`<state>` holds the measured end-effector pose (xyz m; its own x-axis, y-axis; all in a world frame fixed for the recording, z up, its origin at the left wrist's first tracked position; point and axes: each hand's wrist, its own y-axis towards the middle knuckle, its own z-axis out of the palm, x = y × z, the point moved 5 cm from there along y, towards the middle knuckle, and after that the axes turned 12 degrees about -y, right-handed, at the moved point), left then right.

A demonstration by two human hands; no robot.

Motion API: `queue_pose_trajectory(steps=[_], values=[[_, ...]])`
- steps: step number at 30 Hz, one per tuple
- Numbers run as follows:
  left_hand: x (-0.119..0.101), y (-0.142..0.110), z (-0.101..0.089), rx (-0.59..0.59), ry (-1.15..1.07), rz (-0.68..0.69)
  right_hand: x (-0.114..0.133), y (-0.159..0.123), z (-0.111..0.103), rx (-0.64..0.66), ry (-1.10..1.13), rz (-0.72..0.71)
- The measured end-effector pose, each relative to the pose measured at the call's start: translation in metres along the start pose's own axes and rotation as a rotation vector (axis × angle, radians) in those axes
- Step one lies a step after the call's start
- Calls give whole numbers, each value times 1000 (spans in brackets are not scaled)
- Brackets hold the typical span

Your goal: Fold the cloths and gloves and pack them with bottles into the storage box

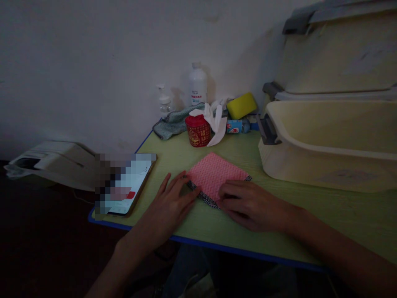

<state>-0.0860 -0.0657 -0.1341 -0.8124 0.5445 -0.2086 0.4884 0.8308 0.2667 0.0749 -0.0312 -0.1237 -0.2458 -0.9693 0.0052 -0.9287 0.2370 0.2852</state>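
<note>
A pink textured cloth [214,171] with a black-and-white edging lies folded on the green table, one corner pointing away from me. My left hand [175,198] rests at the cloth's left edge, fingers stretched out and apart, with the thumb touching the trim. At the lower right edge, my right hand [248,203] has its fingers curled down on the cloth and closed on its border. Its fingertips are partly hidden behind the knuckles.
A phone [130,186] lies left of my hands. Behind the cloth stand a red tissue holder [198,131], a grey-blue cloth [170,125], a white bottle [198,82], a pump bottle [165,103] and a yellow sponge [242,105]. An open cream storage bin [310,161] occupies the right.
</note>
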Motion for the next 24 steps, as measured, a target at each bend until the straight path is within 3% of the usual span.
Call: queue_pose_trajectory(steps=[6, 11, 17, 24], values=[[2, 20, -3, 68, -237, 82, -7, -3, -8, 36, -11, 11], [-4, 23, 0, 106, -428, 23, -15, -9, -14, 97, -4, 104], [2, 26, 6, 116, -600, -142, -12, -3, -12, 52, -23, 167], [4, 28, 5, 83, -682, -161, -10, 3, -6, 32, 59, 185]])
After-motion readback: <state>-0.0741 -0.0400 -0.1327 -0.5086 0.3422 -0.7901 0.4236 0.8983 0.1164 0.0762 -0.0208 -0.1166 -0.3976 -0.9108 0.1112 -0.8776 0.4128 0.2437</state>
